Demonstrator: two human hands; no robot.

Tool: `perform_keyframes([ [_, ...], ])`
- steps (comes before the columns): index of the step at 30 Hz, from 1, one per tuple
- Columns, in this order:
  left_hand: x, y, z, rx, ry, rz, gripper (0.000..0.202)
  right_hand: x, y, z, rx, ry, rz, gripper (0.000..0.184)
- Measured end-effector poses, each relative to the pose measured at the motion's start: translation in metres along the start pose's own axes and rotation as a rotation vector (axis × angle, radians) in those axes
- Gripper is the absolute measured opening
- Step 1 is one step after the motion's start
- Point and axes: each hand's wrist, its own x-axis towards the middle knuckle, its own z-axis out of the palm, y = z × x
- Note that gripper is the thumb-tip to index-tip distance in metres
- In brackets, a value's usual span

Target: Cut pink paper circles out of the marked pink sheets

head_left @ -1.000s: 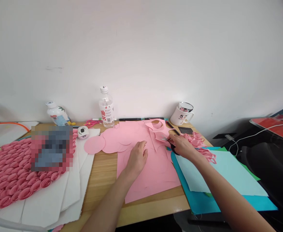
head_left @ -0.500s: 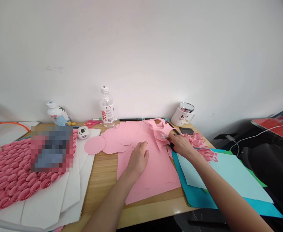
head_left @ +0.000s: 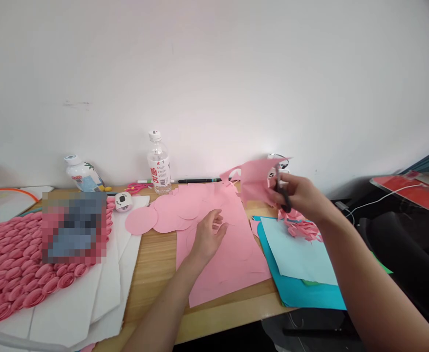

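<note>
The right grip (head_left: pixel 299 195) has come up off the counter (head_left: pixel 156 266) since a second ago. It is clenched on dark scissors (head_left: pixel 282 194) and carries a cut pink scrap (head_left: pixel 255 180) in the air. The scrap now hides most of the white mug (head_left: pixel 282 158). The left grip (head_left: pixel 207 237) has barely moved and lies released, fingers loosely curled, on the big pink sheet (head_left: pixel 232 266).

That sheet reaches nearly to the counter's near edge, with bare wood to its left. Pink paper curls (head_left: pixel 301 228) lie under the raised hand on a pale blue sheet (head_left: pixel 298 256), which overhangs the right edge. Pink circles (head_left: pixel 141 220), a water bottle (head_left: pixel 159 164) and a black pen (head_left: pixel 200 181) sit behind. Rolled pink roses (head_left: pixel 12 274) on white sheets (head_left: pixel 75 303) crowd the left.
</note>
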Motion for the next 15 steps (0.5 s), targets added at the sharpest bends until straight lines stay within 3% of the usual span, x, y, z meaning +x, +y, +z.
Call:
perform_keyframes([
  [4,0.002,0.008,-0.005,-0.176,-0.073,-0.076,0.053,0.006,-0.011,-0.010,0.463,0.130,0.063,0.022],
  [10,0.000,0.019,-0.011,-0.580,-0.235,-0.233,0.069,0.009,0.015,-0.018,1.013,0.161,0.276,0.022],
  [15,-0.003,0.023,-0.011,-0.675,-0.370,-0.179,0.063,0.002,0.013,0.004,1.289,0.163,0.223,0.026],
])
